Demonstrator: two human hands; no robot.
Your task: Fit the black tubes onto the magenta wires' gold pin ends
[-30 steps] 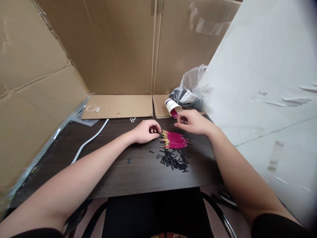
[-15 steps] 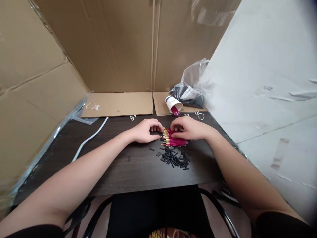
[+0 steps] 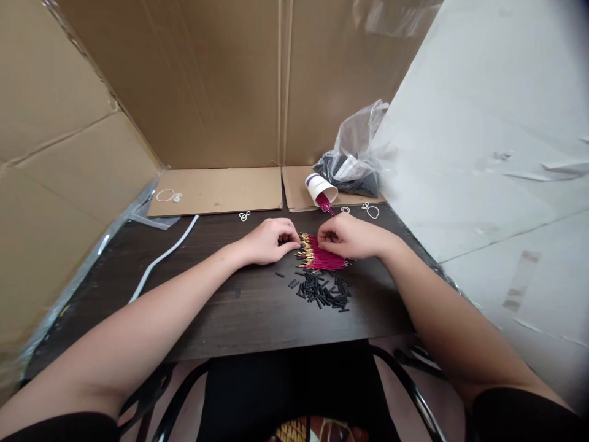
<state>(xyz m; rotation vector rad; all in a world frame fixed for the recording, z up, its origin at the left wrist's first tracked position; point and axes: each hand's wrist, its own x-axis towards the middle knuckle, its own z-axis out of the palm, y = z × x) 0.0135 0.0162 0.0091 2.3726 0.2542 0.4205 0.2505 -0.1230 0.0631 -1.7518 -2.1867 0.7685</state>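
Observation:
A row of magenta wires (image 3: 329, 260) with gold-coloured metal ends lies side by side on the dark table. At the gold ends, my left hand (image 3: 270, 240) is closed in a pinch, thumb against forefinger; whatever is between the tips is too small to make out. My right hand (image 3: 353, 237) is over the upper right part of the wires, thumb and fingers pinched together and touching them or just above. What it grips is hidden. Short black tubes (image 3: 324, 291) form a loose heap just below the wires, with a few strays to the left.
Behind my right hand, a white paper cup (image 3: 321, 190) lies tipped with more magenta wires spilling out. A clear plastic bag (image 3: 356, 166) of dark pieces stands behind it. White rings (image 3: 372, 212), a pale tube (image 3: 161, 259) and cardboard sheets (image 3: 216, 191) are around; cardboard walls enclose the table.
My left thumb and fingers have closed from a gap into a pinch. My right fingers have also drawn closer together over the wires. The view has shifted slightly.

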